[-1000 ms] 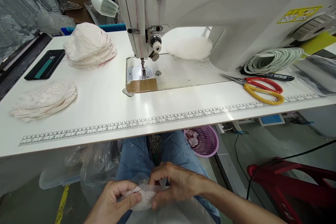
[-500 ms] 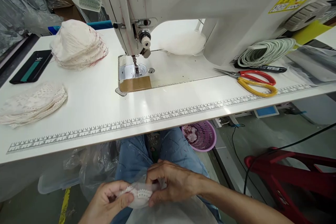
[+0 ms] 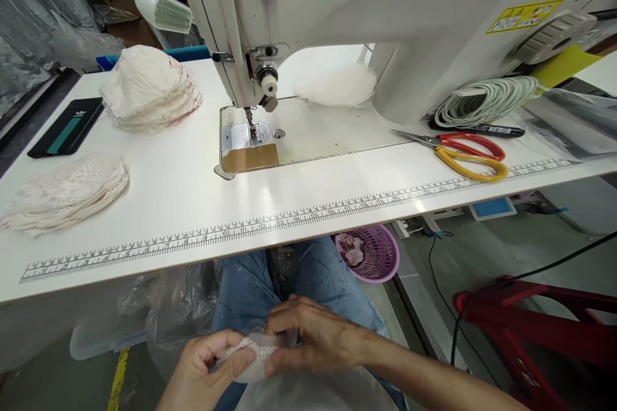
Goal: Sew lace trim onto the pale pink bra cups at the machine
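Observation:
Over my lap, below the table edge, both hands grip a small white lace-edged piece of fabric (image 3: 263, 350). My left hand (image 3: 209, 366) pinches its left end between thumb and fingers. The right end is pinched by my right hand (image 3: 313, 337), its fingers curled over the cloth. Sheer white material (image 3: 318, 392) spreads across my lap under the hands; whether it joins the lace piece I cannot tell. Beyond the hands stands a white sewing machine (image 3: 337, 0), its needle and presser foot above the metal plate.
On the white table lie a stack of cream fabric pieces (image 3: 147, 90), a lace-edged stack (image 3: 70, 196), a black case (image 3: 67, 127), scissors (image 3: 470, 155) and coiled cord (image 3: 486, 101). Sheer white fabric (image 3: 337, 85) sits behind the needle. Below are a purple basket (image 3: 385, 253) and a red stool (image 3: 530, 327).
The view has shifted slightly. Both hands keep hold of the lace-edged fabric, and my fingers have drawn a little closer together along it.

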`<state>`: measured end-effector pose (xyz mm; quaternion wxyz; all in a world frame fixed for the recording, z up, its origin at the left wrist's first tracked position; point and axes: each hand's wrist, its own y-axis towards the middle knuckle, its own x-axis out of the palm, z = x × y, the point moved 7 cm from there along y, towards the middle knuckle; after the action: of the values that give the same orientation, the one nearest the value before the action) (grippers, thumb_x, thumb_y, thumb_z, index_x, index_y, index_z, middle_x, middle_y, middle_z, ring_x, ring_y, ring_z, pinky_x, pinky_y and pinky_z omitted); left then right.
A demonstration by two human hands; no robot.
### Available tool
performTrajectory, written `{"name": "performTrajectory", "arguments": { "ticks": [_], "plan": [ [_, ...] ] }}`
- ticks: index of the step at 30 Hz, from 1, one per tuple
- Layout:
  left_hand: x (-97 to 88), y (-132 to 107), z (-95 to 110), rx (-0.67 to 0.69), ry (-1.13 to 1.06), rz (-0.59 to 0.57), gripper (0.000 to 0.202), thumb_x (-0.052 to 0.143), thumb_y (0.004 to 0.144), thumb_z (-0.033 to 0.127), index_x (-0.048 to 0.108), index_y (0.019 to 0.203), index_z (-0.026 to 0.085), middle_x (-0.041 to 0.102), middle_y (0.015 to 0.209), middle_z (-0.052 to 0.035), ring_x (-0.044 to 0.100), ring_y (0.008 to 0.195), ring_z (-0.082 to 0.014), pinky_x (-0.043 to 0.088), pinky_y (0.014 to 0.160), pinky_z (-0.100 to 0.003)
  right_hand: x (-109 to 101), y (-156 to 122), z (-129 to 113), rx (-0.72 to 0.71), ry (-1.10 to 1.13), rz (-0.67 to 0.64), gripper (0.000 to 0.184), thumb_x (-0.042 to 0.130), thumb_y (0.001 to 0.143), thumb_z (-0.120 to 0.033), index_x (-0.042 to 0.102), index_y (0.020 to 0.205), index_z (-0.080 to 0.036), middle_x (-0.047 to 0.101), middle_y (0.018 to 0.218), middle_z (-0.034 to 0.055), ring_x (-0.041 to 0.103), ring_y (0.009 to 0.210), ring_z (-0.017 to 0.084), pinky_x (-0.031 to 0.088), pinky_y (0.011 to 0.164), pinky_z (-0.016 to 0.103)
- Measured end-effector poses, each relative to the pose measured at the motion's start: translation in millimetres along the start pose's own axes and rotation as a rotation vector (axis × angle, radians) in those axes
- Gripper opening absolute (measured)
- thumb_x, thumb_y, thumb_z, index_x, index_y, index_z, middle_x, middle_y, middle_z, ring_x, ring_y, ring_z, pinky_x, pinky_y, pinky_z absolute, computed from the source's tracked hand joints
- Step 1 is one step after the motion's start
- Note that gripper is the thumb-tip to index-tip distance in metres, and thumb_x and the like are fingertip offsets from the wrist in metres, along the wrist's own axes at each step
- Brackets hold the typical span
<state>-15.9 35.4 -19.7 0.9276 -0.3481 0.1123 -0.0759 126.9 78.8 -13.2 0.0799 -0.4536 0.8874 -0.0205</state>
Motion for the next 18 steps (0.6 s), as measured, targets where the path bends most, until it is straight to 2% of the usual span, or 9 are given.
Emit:
{"name": "performTrajectory", "arguments": {
  "ticks": [4,9,15,18],
  "plan": [
    [2.0,-0.2,-0.4,-0.006,0.016,-0.013,0.047,0.066,0.065,0.062,0.070,0.063,0.015,0.054,0.053,0.0003,0.042,0.055,-0.0122,0.034,0.051,-0.018,2.1,1.1,2.1,0.033,-0.012,-0.028,0.018,0.068,0.079,-0.030,0.060,0.072,-0.015,0.048,0.063,-0.0060,0.047,0.060,0.008,0.034,0.060,0.019],
    [6.5,0.7,1.6,0.038,0.003,-0.081,0.043,0.066,0.070,0.056,0.070,0.062,0.014,0.052,0.050,0.0011,0.038,0.052,-0.0106,0.031,0.051,-0.019,3.0,1.5,1.6,0.100,-0.009,-0.055,0.020,0.070,0.076,-0.035,0.063,0.079,-0.017,0.050,0.062,-0.0054,0.048,0.060,0.009,0.034,0.057,0.019],
    [9.0,0.1,-0.4,0.036,0.026,-0.103,0.039,0.069,0.069,0.051,0.069,0.062,0.013,0.052,0.051,0.0015,0.039,0.052,-0.0106,0.030,0.051,-0.019,6.1,5.2,-0.6,0.084,-0.007,-0.016,0.013,0.069,0.078,-0.028,0.065,0.077,-0.016,0.053,0.064,-0.0041,0.049,0.064,0.009,0.035,0.058,0.017],
    [8.1,-1.0,-0.2,0.031,0.016,-0.102,0.042,0.065,0.072,0.053,0.069,0.062,0.013,0.051,0.049,0.0019,0.038,0.052,-0.0105,0.031,0.051,-0.018,5.7,5.7,-1.3,0.056,0.042,-0.011,0.014,0.068,0.078,-0.027,0.065,0.076,-0.014,0.053,0.063,-0.0041,0.048,0.060,0.008,0.033,0.055,0.017]
  ]
}}
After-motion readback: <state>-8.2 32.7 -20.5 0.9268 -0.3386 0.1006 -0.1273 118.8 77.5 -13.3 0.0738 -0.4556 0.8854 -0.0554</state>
